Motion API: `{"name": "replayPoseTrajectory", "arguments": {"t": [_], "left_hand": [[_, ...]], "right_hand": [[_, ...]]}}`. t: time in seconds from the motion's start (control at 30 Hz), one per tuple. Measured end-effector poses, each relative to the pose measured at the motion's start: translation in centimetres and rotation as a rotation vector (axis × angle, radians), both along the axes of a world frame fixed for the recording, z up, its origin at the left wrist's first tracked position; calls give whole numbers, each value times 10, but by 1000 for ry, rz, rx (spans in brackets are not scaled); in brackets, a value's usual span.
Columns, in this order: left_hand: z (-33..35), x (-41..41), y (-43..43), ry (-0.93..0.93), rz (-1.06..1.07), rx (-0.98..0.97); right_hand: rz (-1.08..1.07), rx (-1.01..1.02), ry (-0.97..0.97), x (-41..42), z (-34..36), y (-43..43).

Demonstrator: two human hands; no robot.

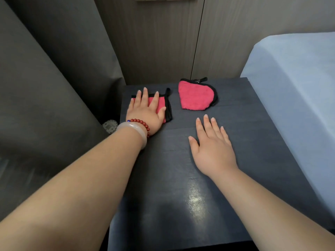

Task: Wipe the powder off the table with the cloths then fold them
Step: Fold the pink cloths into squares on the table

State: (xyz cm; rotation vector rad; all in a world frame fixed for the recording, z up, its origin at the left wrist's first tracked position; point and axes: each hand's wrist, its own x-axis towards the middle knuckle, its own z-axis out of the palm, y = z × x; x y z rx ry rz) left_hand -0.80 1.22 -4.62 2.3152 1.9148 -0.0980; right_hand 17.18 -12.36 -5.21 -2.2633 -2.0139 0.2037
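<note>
Head camera, looking down: we see two bare forearms reaching over a dark table (181, 178). Our left hand (145, 111) lies flat, palm down, fingers spread, pressing on a folded pink cloth (160, 104) with black trim near the table's far left corner; the hand grips nothing, it only rests on top, and a black loop of the trim sticks out at the cloth's right edge. On that wrist we wear a red bead bracelet (141, 124) and, just behind it, a pale bangle (134, 131). Our right hand (212, 149) is open too, fingers loosely spread, palm toward the bare table near its middle, holding nothing; we cannot tell whether it touches the surface. A second pink cloth (195, 96), folded into a rounded wedge with black edging, lies at the far side, beyond the right hand and apart from the first cloth. A pale blue bed (297, 87) stands just right of the table, and a grey curtain (54, 78) hangs to the left.
</note>
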Motion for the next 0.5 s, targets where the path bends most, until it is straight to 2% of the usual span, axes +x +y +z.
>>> {"name": "replayPoseTrajectory", "arguments": {"t": [0.37,0.43,0.5], "left_hand": [[4,-9,33,38,-1,-72],[9,2,27,-35,5,16],[14,27,19,-150,-109,196]], "right_hand": [[-5,5,1,-1,0,-1],[-4,13,7,-1,-1,-1],[-14,41,36,-2,0,-1]]}}
